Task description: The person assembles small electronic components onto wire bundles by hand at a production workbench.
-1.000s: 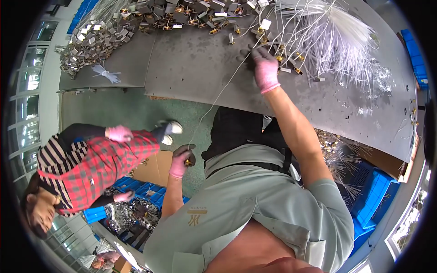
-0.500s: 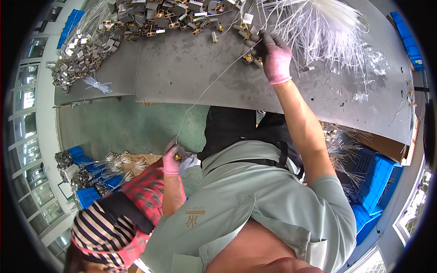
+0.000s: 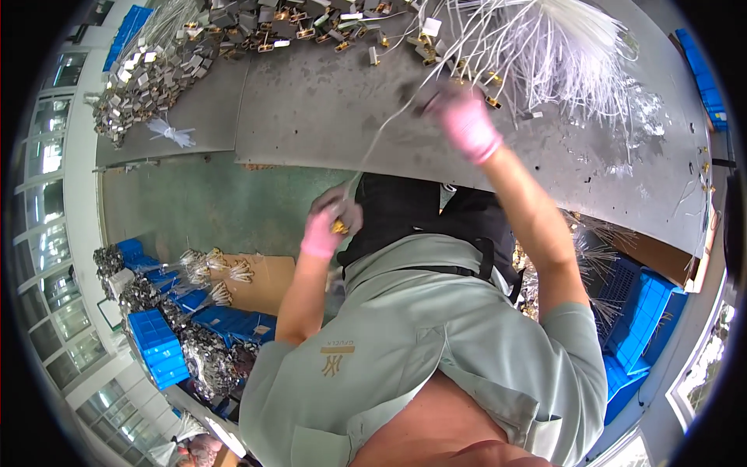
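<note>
In the head view, the gloved left hand [image 3: 333,220] sits toward ten o'clock of centre, fingers clamped on a white wire [image 3: 379,136], with a gold piece [image 3: 340,227] at the palm. The wire runs toward one o'clock, where the right hand [image 3: 465,124] is over the grey counter [image 3: 327,101]; blur hides whether its fingers grip. White strands [image 3: 568,62] spread between one and two o'clock; grey blocks [image 3: 311,19] pile near twelve.
</note>
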